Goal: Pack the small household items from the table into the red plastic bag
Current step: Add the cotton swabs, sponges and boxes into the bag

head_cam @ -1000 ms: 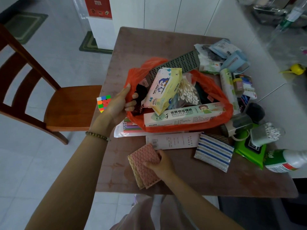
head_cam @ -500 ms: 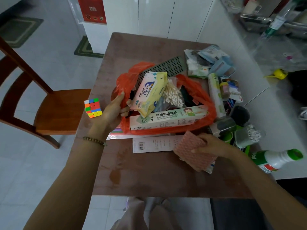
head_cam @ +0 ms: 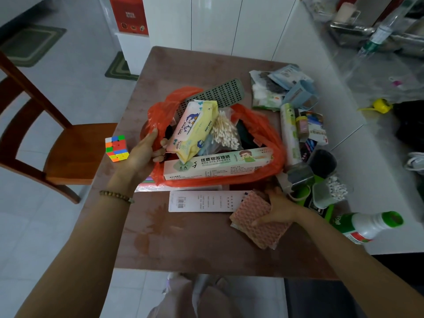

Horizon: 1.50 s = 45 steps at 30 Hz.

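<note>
The red plastic bag (head_cam: 270, 134) lies open in the middle of the brown table (head_cam: 188, 244). It holds a yellow wipes pack (head_cam: 195, 129), cotton swabs (head_cam: 226, 131), a long foil box (head_cam: 218, 164) and a grey perforated tray (head_cam: 220, 94). My left hand (head_cam: 143, 154) grips the bag's left rim. My right hand (head_cam: 278, 206) holds the pink dishcloths (head_cam: 259, 221) on the table, right of a white flat package (head_cam: 206, 200).
Several loose items crowd the table's right side: a green roll (head_cam: 290, 131), a swab jar (head_cam: 330, 191), a white bottle with a green cap (head_cam: 369, 226), packets (head_cam: 284, 88). A colour cube (head_cam: 115, 148) sits at the left edge beside a wooden chair (head_cam: 68, 148).
My right hand carried the pink dishcloths from the table's near middle to the right, over the striped cloth's spot. My left hand kept its hold on the bag rim.
</note>
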{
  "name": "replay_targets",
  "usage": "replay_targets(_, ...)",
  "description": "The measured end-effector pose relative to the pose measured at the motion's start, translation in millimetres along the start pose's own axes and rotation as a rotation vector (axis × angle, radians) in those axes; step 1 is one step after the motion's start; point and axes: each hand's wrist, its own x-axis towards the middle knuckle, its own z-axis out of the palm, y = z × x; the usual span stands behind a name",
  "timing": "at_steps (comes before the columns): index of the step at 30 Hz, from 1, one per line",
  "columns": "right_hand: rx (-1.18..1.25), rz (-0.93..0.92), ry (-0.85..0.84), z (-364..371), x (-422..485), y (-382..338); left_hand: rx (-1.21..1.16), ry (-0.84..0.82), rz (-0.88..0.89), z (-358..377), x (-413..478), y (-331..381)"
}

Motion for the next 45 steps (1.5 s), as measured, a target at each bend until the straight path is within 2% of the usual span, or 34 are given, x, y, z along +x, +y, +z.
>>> replay_targets(5,0.155,-0.027,-0.021,4,-18,3,-0.021,0.034,-0.006,6,0,0)
replay_targets(9,0.24,-0.001,-0.023,-15,-31,8,-0.045,0.012,-0.01,7,0,4)
replay_targets(13,0.31,-0.056,0.013,-42,-46,5,-0.037,-0.006,0.006,11,0,7)
replay_targets(17,0.629,-0.117,0.005,-66,-57,-10,-0.037,-0.022,0.007,16,-1,12)
replay_targets(21,1.069,-0.225,0.082,-76,-45,-45,-0.045,-0.052,0.015,14,0,19)
replay_targets(26,1.281,-0.294,0.203,-91,2,-121,-0.04,-0.069,0.05,1,4,40)
replay_targets(30,1.226,-0.246,0.389,-93,41,-186,-0.036,-0.115,0.066,-8,8,66)
replay_targets(34,0.892,-0.198,0.62,-85,75,-244,-0.053,-0.128,0.071,-7,18,89)
replay_targets(39,0.539,-0.081,0.616,-84,102,-275,-0.082,-0.166,0.08,2,31,105)
replay_targets(41,0.56,-0.16,0.665,-85,96,-270,-0.092,-0.201,0.079,0,34,103)
replay_targets(44,0.664,-0.422,0.822,-75,63,-247,-0.136,-0.241,0.052,-7,35,98)
replay_targets(45,0.668,-0.488,0.826,-67,51,-236,-0.156,-0.247,0.04,-8,35,95)
